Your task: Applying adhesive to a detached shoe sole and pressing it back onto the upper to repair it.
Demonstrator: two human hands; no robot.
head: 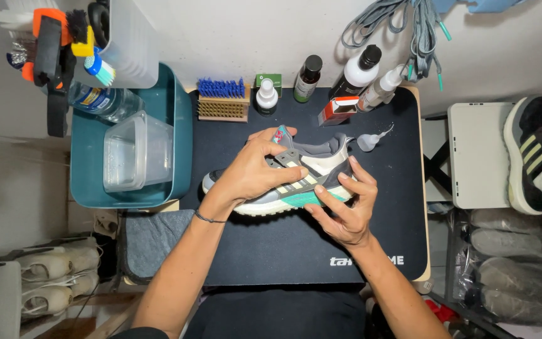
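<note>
Gripping the sneaker (296,182) from above, the left hand (252,172) closed its fingers on it; the right hand (346,210) pinched the sole below, a steady two-sided hold.

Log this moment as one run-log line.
left hand: on sneaker top | right hand: grips its teal sole side | sneaker: on black mat

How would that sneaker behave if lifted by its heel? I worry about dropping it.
The sneaker looks light, its thick foam-like sole probably stiff. The laceless fabric upper likely flops under the left hand; the right hand steadies its side.
</note>
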